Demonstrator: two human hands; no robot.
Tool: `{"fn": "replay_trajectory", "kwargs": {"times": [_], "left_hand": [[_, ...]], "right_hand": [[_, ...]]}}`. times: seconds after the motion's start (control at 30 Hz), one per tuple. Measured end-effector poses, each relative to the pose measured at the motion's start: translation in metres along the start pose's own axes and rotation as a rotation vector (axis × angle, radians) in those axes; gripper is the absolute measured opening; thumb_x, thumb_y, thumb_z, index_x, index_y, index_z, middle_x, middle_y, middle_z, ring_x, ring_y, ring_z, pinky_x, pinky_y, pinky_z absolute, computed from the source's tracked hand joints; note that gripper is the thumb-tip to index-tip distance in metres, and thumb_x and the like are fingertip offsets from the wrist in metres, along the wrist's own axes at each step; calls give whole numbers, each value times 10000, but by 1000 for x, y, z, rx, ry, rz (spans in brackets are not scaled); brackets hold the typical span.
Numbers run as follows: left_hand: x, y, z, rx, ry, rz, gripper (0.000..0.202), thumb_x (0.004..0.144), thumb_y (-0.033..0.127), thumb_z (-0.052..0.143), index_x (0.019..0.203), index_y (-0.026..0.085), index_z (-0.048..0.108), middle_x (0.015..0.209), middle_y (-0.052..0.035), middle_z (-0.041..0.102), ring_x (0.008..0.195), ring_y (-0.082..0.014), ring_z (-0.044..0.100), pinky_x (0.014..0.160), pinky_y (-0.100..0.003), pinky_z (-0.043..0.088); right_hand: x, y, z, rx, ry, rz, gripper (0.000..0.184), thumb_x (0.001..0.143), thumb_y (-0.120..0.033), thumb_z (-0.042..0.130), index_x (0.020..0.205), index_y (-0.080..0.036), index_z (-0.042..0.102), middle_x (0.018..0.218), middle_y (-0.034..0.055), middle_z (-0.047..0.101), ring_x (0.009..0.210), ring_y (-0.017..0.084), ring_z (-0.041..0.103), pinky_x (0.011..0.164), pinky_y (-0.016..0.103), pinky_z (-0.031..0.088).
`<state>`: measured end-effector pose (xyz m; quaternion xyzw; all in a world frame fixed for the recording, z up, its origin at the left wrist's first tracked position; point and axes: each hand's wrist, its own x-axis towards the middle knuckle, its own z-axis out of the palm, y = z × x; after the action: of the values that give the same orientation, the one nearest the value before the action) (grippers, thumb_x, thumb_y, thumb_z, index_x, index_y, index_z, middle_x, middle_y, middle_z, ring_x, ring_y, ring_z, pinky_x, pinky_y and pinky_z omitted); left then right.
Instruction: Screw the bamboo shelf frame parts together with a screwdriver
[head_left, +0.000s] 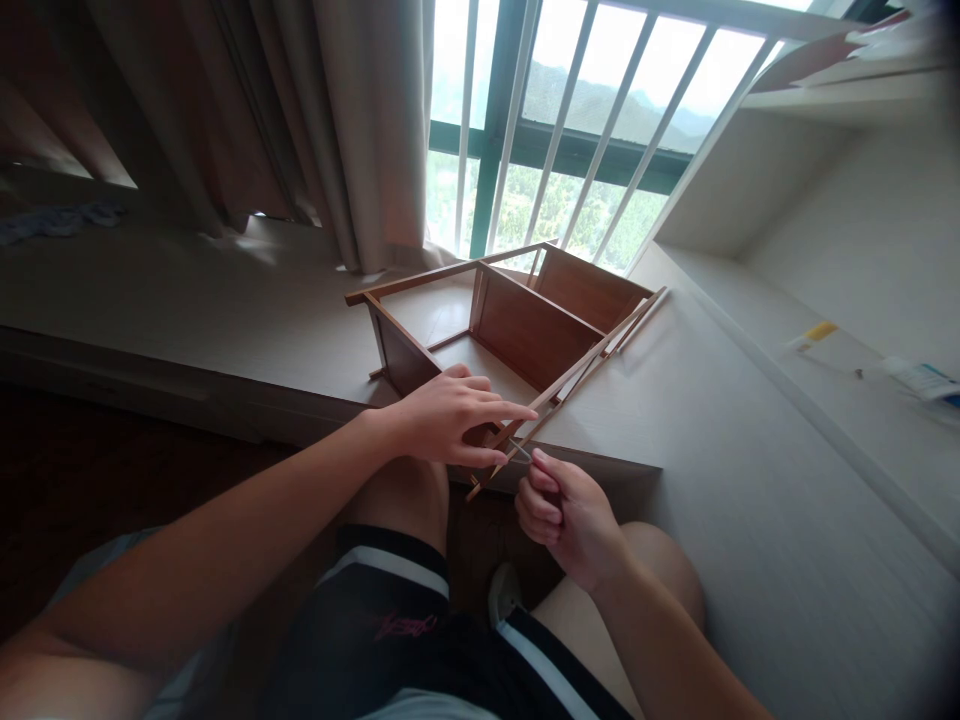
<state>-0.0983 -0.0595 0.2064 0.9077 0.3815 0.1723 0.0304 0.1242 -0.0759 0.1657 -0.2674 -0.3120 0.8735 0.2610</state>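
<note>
A small wooden shelf rack (547, 325) with reddish-brown boards lies on its side on the pale window ledge. My left hand (457, 415) is spread over its near end, index finger stretched along the frame rail and thumb close to the same rail. Just right of it, my right hand (566, 510) is closed, pinching a thin metal hex key (520, 450) between thumb and index finger. The key's far tip meets the near frame rail; the exact spot where it touches is too small to make out.
White window bars (555, 130) rise behind the rack, and a grey-brown curtain (367, 130) hangs to the left. At right stands a pale panel with a shelf holding a white tube (922, 378) and a yellow-ended item (817, 333). My knees are below the ledge.
</note>
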Motion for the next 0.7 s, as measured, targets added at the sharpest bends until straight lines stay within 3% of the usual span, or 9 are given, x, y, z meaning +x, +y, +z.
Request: {"fn": "replay_trajectory", "kwargs": {"times": [0.17, 0.33, 0.7], "left_hand": [[0, 1, 0, 0, -2, -1, 577, 874, 560, 492, 1380, 284, 465, 966, -55, 702, 928, -214, 570, 856, -334, 327], [0, 1, -1, 5, -13, 1, 573, 881, 556, 486, 1388, 291, 452, 979, -46, 700, 931, -208, 569, 859, -334, 323], [1, -2, 0, 12, -8, 32, 599, 868, 572, 504, 1393, 291, 444, 974, -49, 702, 931, -207, 578, 854, -329, 329]], "right_hand": [[0, -3, 1, 116, -43, 81, 405, 909, -393, 499, 604, -211, 304, 437, -84, 258, 370, 66, 179, 352, 193, 123], [-3, -4, 9, 98, 30, 71, 397, 895, -413, 527, 627, -211, 314, 448, -92, 269, 371, 57, 181, 351, 179, 127], [2, 9, 15, -394, 322, -196, 449, 870, -549, 509, 610, -215, 359, 412, -78, 344, 331, 50, 220, 340, 193, 140]]}}
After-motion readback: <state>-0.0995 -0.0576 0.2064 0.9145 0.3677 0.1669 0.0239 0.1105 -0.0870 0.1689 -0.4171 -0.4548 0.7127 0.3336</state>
